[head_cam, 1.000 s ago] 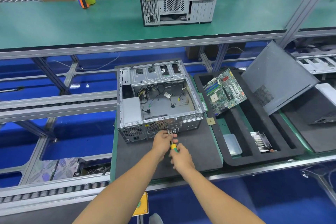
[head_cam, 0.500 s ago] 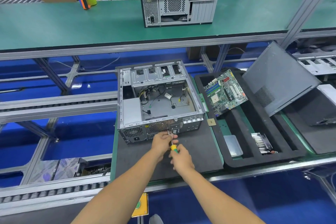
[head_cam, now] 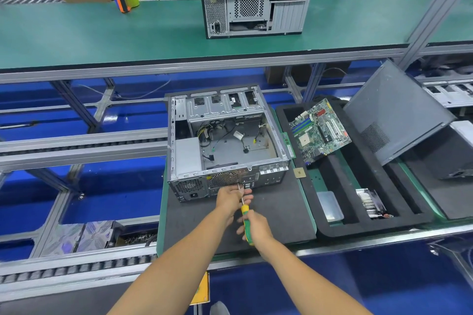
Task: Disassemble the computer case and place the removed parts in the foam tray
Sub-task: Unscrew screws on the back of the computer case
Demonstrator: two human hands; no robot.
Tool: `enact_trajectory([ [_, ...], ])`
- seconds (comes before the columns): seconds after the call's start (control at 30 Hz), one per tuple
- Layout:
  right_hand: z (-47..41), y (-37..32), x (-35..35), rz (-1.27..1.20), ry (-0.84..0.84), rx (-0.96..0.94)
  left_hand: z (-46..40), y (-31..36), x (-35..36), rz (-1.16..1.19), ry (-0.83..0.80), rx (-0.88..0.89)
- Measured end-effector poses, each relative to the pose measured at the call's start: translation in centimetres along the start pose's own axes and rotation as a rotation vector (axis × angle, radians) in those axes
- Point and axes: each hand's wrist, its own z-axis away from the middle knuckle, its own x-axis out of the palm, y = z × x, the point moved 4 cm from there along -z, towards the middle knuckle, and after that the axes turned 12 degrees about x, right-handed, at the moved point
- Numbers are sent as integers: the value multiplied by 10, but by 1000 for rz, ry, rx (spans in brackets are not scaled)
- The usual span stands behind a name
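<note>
No text, brand, number or sign is showing clearly enough to be read. A small tan tag (head_cam: 299,172) lying on the counter by the computer case (head_cam: 225,143) is carrying a dark mark too small to make out. The printing on the motherboard (head_cam: 320,130) in the foam tray (head_cam: 330,231) is blurring out.
</note>
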Motion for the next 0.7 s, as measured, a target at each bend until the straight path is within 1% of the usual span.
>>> enact_trajectory([
  [0.1, 2, 11, -1, -73, -92, 92, 0, -1, 3, 10, 17, 10],
  [0.37, 2, 9, -1, -131, -70, 95, -1, -7, -1, 63, 72, -12],
  [0.4, 2, 10, 1, -155, -77, 95, -1, -8, -3, 43, 91, -7],
  [0.5, -1, 11, 7, -221, -91, 105, -2, -12, -13, -174, 152, 32],
  [0.53, -1, 12, 9, -233, -94, 109, -3, -12, -15, -209, 154, 44],
  [0.63, -4, 13, 13, -261, -87, 95, -4, -10, -14, -159, 163, 50],
  [0.7, -4, 12, 9, -269, -34, 40, -2, -9, -10, -104, 170, 21],
])
